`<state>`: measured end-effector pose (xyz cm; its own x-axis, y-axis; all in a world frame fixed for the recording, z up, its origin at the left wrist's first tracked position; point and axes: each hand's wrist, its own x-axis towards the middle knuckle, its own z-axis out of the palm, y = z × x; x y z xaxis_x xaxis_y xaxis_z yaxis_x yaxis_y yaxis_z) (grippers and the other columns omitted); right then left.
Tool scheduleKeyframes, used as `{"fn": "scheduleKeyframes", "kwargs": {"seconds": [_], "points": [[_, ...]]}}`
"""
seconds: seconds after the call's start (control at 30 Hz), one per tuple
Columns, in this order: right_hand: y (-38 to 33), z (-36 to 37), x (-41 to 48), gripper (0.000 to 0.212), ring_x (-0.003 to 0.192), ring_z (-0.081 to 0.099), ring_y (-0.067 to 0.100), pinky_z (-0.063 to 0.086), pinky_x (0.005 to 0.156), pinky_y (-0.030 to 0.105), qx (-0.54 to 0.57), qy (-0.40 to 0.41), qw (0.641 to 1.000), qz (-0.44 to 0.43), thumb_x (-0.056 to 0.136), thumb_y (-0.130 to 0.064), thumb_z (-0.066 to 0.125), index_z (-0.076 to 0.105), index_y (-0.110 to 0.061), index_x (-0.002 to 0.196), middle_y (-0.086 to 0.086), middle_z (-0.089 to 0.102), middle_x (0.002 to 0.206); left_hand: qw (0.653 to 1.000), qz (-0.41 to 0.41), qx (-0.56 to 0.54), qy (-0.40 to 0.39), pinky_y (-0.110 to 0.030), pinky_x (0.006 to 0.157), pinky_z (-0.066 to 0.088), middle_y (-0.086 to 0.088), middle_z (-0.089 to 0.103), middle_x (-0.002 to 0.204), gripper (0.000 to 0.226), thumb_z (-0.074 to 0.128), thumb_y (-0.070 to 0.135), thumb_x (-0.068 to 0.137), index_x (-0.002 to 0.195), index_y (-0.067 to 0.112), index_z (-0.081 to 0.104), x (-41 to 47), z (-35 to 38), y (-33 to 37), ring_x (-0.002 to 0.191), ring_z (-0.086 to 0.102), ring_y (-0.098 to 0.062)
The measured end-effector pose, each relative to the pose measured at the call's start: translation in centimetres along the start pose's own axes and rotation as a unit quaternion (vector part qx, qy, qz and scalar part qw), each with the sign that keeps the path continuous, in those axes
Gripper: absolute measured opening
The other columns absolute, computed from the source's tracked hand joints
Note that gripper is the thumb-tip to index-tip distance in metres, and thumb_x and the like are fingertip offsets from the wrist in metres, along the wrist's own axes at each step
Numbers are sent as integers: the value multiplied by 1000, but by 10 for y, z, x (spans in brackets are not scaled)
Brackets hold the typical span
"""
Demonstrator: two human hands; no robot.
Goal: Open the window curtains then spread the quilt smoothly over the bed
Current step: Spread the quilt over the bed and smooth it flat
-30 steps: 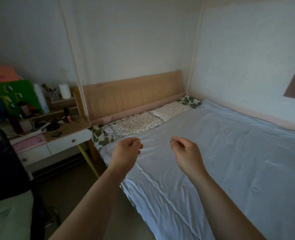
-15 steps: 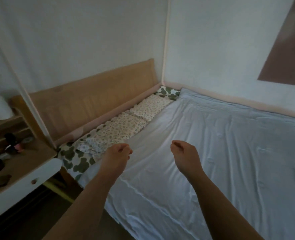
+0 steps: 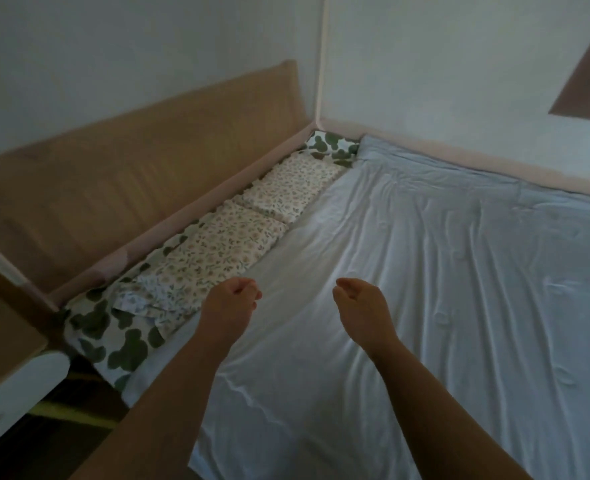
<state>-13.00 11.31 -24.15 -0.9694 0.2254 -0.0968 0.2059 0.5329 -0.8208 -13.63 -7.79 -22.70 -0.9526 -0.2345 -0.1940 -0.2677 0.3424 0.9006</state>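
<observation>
Head view: the quilt (image 3: 442,289) lies flat on the bed (image 3: 123,375), its long axis running from the headboard (image 3: 148,150) end towards the bottom right edge. It is pale blue, thin and softly creased, with small puckers on the right. Its top edge lies along two flowered pillows (image 3: 231,244), and its far edge meets the wall. A green-spotted sheet (image 3: 335,148) shows at the head corners. The left hand (image 3: 229,306) and right hand (image 3: 364,306) hover apart above the quilt near its top edge, fingers curled in, holding nothing.
</observation>
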Motion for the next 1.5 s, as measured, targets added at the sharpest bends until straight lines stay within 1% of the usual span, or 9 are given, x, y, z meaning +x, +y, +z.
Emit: {"fn": "scheduleKeyframes", "kwargs": {"seconds": [0.23,0.37,0.53,0.77,0.9,1.13,1.3,1.4,1.5], "points": [[16,58,83,36,105,59,21,44,92,26,-13,-45,998,47,95,-16,46,57,-8,128,7,64,119,992,-30,118,16,-30,83,46,-9,69,103,30,53,20,93,118,7,64,113,13,-53,93,62,-23],[30,106,133,38,89,58,18,44,88,27,-47,-48,994,81,93,-18,42,61,-7,124,1,64,88,980,-35,196,16,-31,88,44,-10,63,119,34,48,20,94,124,8,60,193,22,-93,104,58,-24],[40,175,188,40,113,59,19,43,101,31,-52,-34,990,129,94,-21,45,54,-10,132,7,63,124,954,-26,296,-31,-36,94,44,-9,60,124,33,43,20,96,124,10,58,295,30,-148,111,55,-27],[59,273,252,33,74,60,21,54,85,44,-42,-16,980,195,94,-17,46,59,4,115,19,69,92,913,-83,370,-151,-34,102,40,-9,45,141,43,38,19,97,139,10,42,399,50,-245,125,46,-27],[81,314,275,40,96,66,22,52,93,40,-49,-22,976,213,94,-23,46,55,-12,131,6,69,110,894,-97,404,-165,-38,97,45,-13,48,134,40,38,15,95,135,8,44,436,71,-287,118,51,-30],[106,346,290,41,101,64,19,50,95,34,-75,-16,969,236,96,-22,45,52,-12,134,5,66,118,887,-110,424,-145,-36,76,47,-13,54,119,32,48,25,94,120,6,51,463,91,-322,100,59,-31],[115,357,290,40,107,62,16,46,91,24,-76,-18,967,243,95,-22,46,53,-12,134,4,64,123,858,-44,486,-160,-40,81,52,-14,58,113,36,38,32,97,108,7,62,460,92,-333,94,60,-29],[118,360,288,35,94,64,16,49,87,28,-74,-4,967,245,93,-21,47,61,-12,124,1,68,107,906,-43,416,-63,-42,79,45,-19,52,120,37,37,30,98,115,3,56,454,70,-328,97,57,-36],[119,362,282,17,68,55,8,44,75,27,-74,6,969,235,91,-20,47,63,-25,88,-8,59,75,906,-106,411,-13,-47,86,42,-20,45,128,41,34,30,99,126,4,49,451,38,-330,105,53,-40]]}}
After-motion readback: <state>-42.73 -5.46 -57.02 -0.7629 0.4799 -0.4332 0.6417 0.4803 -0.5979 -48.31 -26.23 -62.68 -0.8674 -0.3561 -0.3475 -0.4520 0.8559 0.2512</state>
